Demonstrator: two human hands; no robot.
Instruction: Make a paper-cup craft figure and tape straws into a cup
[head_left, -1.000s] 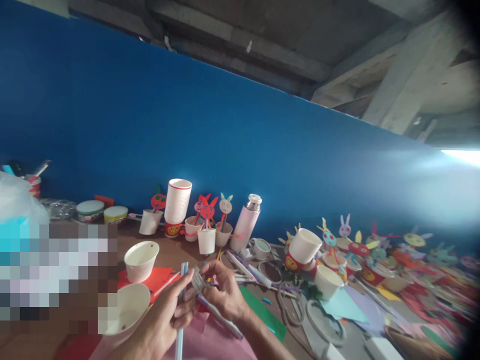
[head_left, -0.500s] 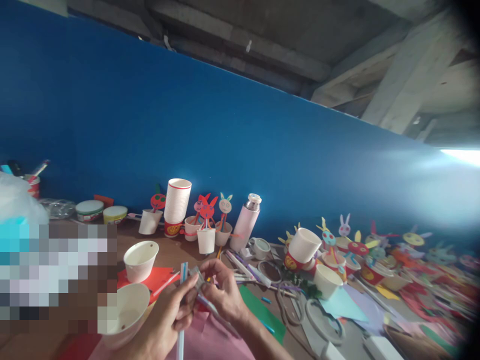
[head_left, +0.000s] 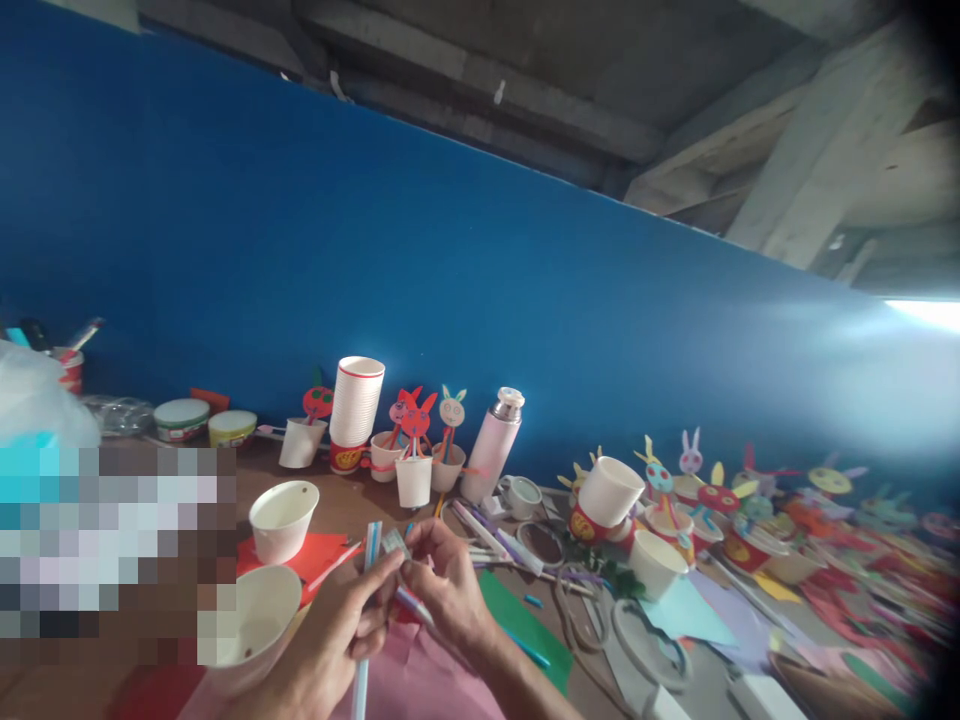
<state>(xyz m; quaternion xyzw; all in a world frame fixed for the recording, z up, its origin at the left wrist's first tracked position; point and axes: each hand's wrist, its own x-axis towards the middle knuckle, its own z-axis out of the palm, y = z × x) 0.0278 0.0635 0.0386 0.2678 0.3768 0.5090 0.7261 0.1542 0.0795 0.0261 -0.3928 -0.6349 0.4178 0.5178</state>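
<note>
Head view, hands low in frame over the table (head_left: 352, 500).

Left hand (head_left: 330, 640): fingers curled shut around the straw (head_left: 370, 545), a blue-and-white striped one held roughly upright, its top clear of my thumb and its lower end running off the bottom edge. Firm wrap, no gap visible.

Right hand (head_left: 446, 590): fingertips pinched closed on a grey piece (head_left: 395, 543), small and pale, held just beside the straw's upper end and touching my left thumb tip. I could not tell what the piece was made of. A second thin stick (head_left: 416, 607) lay slanted under the right palm; whether I gripped it or it only rested there was hidden.

Step, as judged: fitting the grey piece to the straw near its top. That work asked for a steady straw and a fine pinch.

Around: pink paper (head_left: 420, 680) beneath the hands, two open cups (head_left: 283, 520) to the left, a green sheet (head_left: 517, 625) to the right.
</note>
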